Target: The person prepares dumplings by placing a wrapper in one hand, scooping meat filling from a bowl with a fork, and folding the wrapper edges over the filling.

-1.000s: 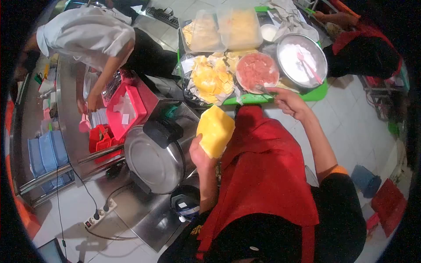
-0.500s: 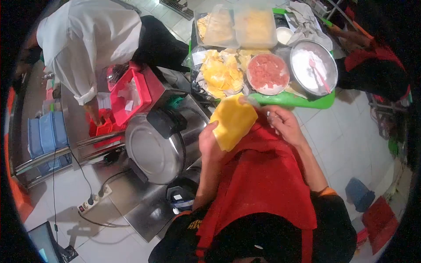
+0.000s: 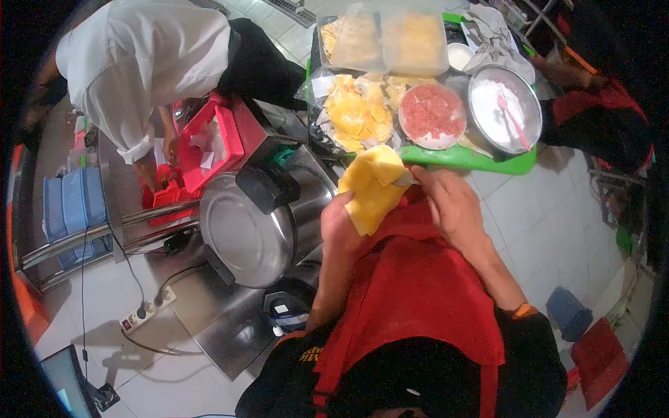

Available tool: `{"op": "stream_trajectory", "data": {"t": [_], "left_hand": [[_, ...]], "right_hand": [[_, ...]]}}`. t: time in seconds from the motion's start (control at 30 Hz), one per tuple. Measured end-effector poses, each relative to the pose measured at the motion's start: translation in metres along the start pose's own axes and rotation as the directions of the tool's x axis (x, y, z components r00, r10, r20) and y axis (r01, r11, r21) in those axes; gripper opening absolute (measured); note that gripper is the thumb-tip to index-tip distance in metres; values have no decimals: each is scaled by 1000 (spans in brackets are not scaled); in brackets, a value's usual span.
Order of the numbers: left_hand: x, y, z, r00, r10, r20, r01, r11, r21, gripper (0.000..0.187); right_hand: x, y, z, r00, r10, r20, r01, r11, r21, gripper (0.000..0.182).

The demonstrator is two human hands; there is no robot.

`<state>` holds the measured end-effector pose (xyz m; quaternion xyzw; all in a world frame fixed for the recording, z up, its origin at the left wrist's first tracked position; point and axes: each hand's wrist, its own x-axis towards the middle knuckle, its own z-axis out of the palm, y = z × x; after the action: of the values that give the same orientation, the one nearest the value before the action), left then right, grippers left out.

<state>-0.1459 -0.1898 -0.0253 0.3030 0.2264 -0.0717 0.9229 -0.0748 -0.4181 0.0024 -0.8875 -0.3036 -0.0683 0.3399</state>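
My left hand (image 3: 340, 226) is closed on the lower left edge of a thin yellow dough wrapper (image 3: 369, 198), thumb on top. The wrapper's upper part is folded over. At its right edge, the fingers of my right hand (image 3: 449, 205) are pinched together at a small pale grey piece (image 3: 404, 180); I cannot tell what this piece is. Just beyond the wrapper lie a loose pile of yellow dough wrappers (image 3: 359, 115) and a bowl of pink minced meat (image 3: 432, 115). To the right is a metal bowl of white powder (image 3: 488, 111) with a pink spoon (image 3: 512, 122) in it.
A green tray (image 3: 512, 164) edges the work surface, with plastic containers (image 3: 414, 45) at the back. On my left stands a large steel cooker (image 3: 244, 226). A co-worker in a white shirt (image 3: 150, 66) reaches into a red basket (image 3: 167, 191). A power strip (image 3: 150, 310) lies on the floor.
The wrapper's top has gone from flat to folded over. My right hand has moved slightly left and turned, its fingers now at the wrapper's right edge. The co-worker's second hand has come into view.
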Motion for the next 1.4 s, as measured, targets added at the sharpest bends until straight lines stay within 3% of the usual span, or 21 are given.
{"op": "stream_trajectory", "data": {"t": [0.1, 0.17, 0.37, 0.5, 0.6, 0.8, 1.0, 1.1, 1.2, 1.27, 1.4], "left_hand": [[0, -1, -1, 999, 13, -34, -9, 993, 119, 49], [3, -2, -7, 977, -95, 190, 142, 958, -251, 50], [2, -5, 1, 963, -85, 254, 166, 934, -317, 49], [1, -7, 7, 971, -48, 232, 117, 950, -291, 48], [2, -9, 4, 970, -93, 224, 170, 920, -354, 48], [0, -11, 7, 968, -85, 236, 149, 951, -270, 49], [6, -14, 2, 943, -103, 315, 200, 935, -294, 51], [4, -13, 15, 956, -167, 241, 245, 907, -342, 51], [4, -12, 25, 970, -174, 171, 217, 935, -279, 50], [3, -14, 31, 994, -103, -46, 103, 995, 1, 51], [8, -24, 42, 992, -6, -125, 20, 994, 111, 49]], "right_hand": [[-4, 1, 4, 996, 47, 75, -56, 991, 120, 47], [0, -8, -4, 985, 107, 133, -133, 971, 199, 41], [4, -14, -15, 940, 106, 325, -148, 983, 108, 45], [4, -15, -16, 936, 128, 327, -181, 974, 136, 49], [5, -17, -17, 929, 152, 338, -218, 961, 168, 49], [-3, -11, -13, 941, 136, 311, -208, 955, 213, 56], [-4, -15, -13, 929, 184, 321, -249, 952, 176, 62], [-5, -13, -12, 936, 161, 312, -238, 944, 228, 62], [-5, -11, -8, 945, 138, 297, -208, 954, 217, 60], [-5, -10, -7, 937, 127, 327, -201, 958, 205, 60], [-3, -12, -10, 914, 122, 388, -187, 973, 136, 62]]}}
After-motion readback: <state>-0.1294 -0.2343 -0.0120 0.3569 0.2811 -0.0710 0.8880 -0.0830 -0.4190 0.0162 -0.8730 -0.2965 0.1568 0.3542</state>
